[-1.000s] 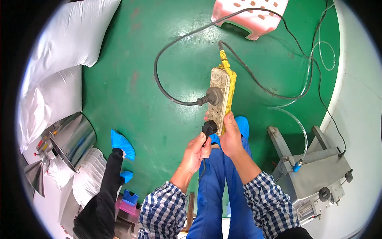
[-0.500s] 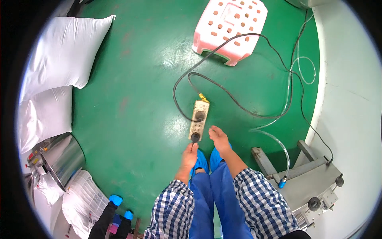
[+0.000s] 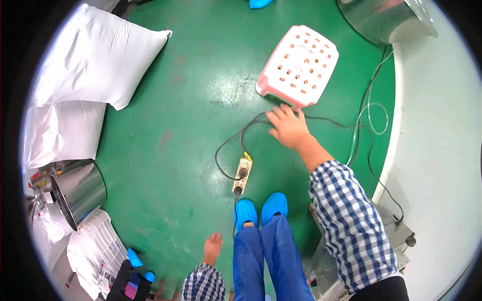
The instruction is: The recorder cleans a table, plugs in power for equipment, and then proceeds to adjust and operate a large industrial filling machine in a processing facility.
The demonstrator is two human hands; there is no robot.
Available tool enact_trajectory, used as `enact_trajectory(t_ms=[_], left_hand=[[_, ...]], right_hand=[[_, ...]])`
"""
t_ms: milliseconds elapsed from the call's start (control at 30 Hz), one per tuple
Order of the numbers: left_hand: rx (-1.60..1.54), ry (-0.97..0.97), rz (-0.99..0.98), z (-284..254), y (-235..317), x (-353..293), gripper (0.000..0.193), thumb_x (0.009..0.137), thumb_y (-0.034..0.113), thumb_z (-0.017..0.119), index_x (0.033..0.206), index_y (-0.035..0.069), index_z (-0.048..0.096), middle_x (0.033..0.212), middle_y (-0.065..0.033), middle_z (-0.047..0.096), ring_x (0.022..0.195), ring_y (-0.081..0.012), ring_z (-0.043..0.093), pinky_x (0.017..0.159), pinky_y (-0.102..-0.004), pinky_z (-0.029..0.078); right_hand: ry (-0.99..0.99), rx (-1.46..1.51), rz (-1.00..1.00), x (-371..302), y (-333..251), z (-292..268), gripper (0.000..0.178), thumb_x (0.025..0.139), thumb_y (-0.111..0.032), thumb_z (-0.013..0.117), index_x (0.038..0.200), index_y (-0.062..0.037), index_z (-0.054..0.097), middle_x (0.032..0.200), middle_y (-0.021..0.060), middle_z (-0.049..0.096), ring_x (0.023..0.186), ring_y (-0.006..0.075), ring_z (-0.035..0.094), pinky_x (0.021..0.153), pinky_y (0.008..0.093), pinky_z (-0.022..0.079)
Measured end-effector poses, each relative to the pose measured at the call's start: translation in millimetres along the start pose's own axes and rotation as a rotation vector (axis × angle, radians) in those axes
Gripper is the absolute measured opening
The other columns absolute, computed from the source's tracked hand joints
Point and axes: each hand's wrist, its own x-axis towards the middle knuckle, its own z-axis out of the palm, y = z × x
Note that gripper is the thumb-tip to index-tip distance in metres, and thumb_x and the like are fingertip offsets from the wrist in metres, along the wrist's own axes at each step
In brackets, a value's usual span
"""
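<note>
Over green floor, spread right fingers have neared the stool; left fingers' state is unclear.

Floor: green, faint reddish smudges. Stool: whitish top, pink sides. Power strip: cream, mottled with dark grime. Tape: yellow. Cords and 2 plugs: black. Sleeves: navy-and-white check. Trousers: solid blue. Wearer's 2 shoe covers: brighter, lighter blue. 2 sacks: plain white. Metal cylinder: silver-grey. Wall: pale, plain grey-white.
</note>
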Motion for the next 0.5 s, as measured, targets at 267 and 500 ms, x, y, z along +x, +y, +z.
enact_trajectory(t_ms=[267,500], left_hand=[[-0.115,-0.163,-0.347,-35,-91,-153,0.038,0.088,0.030,0.045,0.099,-0.004,0.059,0.076,-0.0128,0.062,0.069,-0.0188,0.059,0.063,-0.0305,0.048],[-0.277,-0.112,-0.635,-47,-48,-223,0.039,0.091,0.030,0.042,0.095,-0.005,0.057,0.077,-0.0152,0.062,0.066,-0.0198,0.062,0.061,-0.0310,0.052]], right_hand=[[-0.566,0.709,0.776,-157,50,29,0.067,0.077,-0.045,0.062,0.125,-0.0006,0.046,0.126,0.0169,0.048,0.120,0.0300,0.043,0.100,0.0399,0.033],[0.176,1.384,0.918,-8,132,-12,0.076,0.073,-0.057,0.060,0.128,-0.0082,0.040,0.135,0.0087,0.036,0.124,0.0283,0.032,0.100,0.0524,0.023]])
